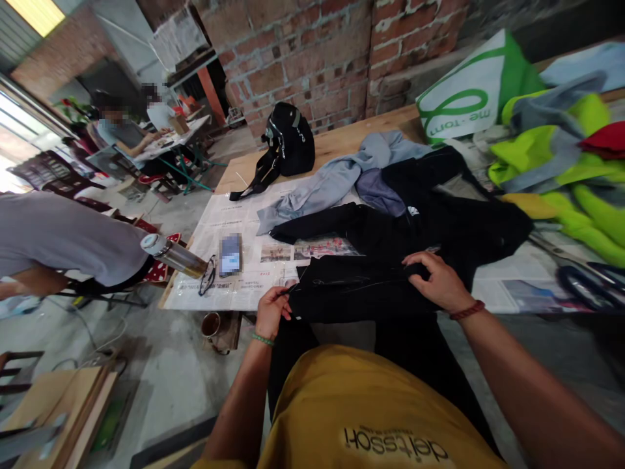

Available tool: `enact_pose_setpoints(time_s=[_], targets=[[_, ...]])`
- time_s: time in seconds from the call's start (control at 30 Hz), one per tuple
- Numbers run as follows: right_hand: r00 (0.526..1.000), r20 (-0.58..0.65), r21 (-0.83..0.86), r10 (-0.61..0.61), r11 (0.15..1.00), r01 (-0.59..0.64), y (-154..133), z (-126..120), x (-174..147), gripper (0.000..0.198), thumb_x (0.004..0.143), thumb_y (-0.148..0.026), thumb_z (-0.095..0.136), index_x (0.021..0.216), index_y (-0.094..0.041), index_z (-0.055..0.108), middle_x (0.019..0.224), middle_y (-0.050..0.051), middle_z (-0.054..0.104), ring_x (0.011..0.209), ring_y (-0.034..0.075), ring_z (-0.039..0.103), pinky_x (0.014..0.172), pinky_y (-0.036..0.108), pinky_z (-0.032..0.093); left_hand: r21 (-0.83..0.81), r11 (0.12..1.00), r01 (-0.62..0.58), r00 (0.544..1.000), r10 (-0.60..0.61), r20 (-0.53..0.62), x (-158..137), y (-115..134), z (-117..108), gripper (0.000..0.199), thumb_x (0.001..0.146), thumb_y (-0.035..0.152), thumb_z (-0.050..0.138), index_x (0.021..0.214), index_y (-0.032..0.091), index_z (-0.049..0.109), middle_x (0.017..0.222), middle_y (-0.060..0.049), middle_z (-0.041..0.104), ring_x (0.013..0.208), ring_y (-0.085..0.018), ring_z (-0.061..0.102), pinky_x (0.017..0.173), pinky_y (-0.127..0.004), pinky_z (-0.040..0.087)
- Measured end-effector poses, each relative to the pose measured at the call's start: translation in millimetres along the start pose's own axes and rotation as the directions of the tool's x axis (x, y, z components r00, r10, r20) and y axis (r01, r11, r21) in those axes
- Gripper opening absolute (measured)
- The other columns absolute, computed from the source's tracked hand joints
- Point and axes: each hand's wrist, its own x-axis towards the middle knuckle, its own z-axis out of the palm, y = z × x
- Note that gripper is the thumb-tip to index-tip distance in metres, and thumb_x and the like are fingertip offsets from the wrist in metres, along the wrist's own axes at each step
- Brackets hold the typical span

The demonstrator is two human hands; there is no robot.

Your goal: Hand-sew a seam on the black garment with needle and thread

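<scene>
A black jacket (430,221) with a small white logo is spread over the newspaper-covered table, one part of it hanging over the front edge toward my lap. At the left end of that part, my left hand (273,314) pinches the black cloth by its edge. My right hand (439,281) grips the same cloth at its right end, thumb and fingers closed on it. The stretch between my hands lies nearly flat, with a thin line like a seam along it. Just behind the jacket lies a grey garment (332,179).
A phone (230,254), glasses (208,277) and a bottle (173,254) are on the left. Behind stand a black bag (291,140) and a green-white bag (469,98). Large scissors (581,286) and yellow-green clothes (547,153) lie right. A person in grey (68,234) sits left.
</scene>
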Motion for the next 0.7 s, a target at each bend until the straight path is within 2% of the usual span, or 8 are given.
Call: enact_pose_setpoints(time_s=[0.23,0.37,0.5,0.7], targets=[[0.999,0.007,0.043,-0.045,0.998,0.045,-2.9,-3.8,0.1,0.019,0.074,-0.027,0.051,0.092,-0.025,0.057,0.094,0.004,0.061,0.092,0.023,0.058,0.088,0.041,0.045,-0.041,0.999,-0.02,1.0,0.02,0.003,-0.8,2.0,0.2,0.027,0.058,0.031,0.067,0.072,0.015,0.05,0.044,0.009,0.047,0.034,-0.006,0.045,0.03,-0.015,0.036],[0.996,0.003,0.083,-0.089,0.993,0.089,-0.4,-2.7,-0.1,0.016,0.074,-0.028,0.053,0.088,-0.024,0.056,0.095,0.005,0.059,0.094,0.023,0.057,0.088,0.042,0.045,-0.057,0.998,-0.024,1.0,0.025,0.009,0.9,1.0,-1.4,0.032,0.057,0.03,0.067,0.082,0.013,0.055,0.049,0.008,0.05,0.036,-0.007,0.048,0.03,-0.016,0.037],[0.996,-0.022,0.139,-0.084,0.986,0.086,3.2,0.3,-0.6,0.007,0.071,-0.02,0.051,0.077,-0.022,0.049,0.097,0.005,0.06,0.098,0.022,0.057,0.094,0.044,0.041,-0.028,1.0,0.014,1.0,-0.013,0.019,1.5,-0.1,-3.5,0.032,0.058,0.03,0.066,0.083,0.011,0.058,0.043,0.006,0.052,0.034,-0.007,0.047,0.031,-0.016,0.035],[0.999,-0.008,0.111,-0.052,0.992,0.053,6.1,3.7,-0.9,0.009,0.068,-0.015,0.047,0.073,-0.022,0.045,0.098,0.004,0.061,0.099,0.022,0.056,0.094,0.045,0.041,-0.007,1.0,0.005,1.0,-0.005,0.011,0.9,-1.1,-3.7,0.027,0.057,0.028,0.064,0.078,0.012,0.06,0.043,0.004,0.054,0.036,-0.007,0.047,0.032,-0.015,0.035]])
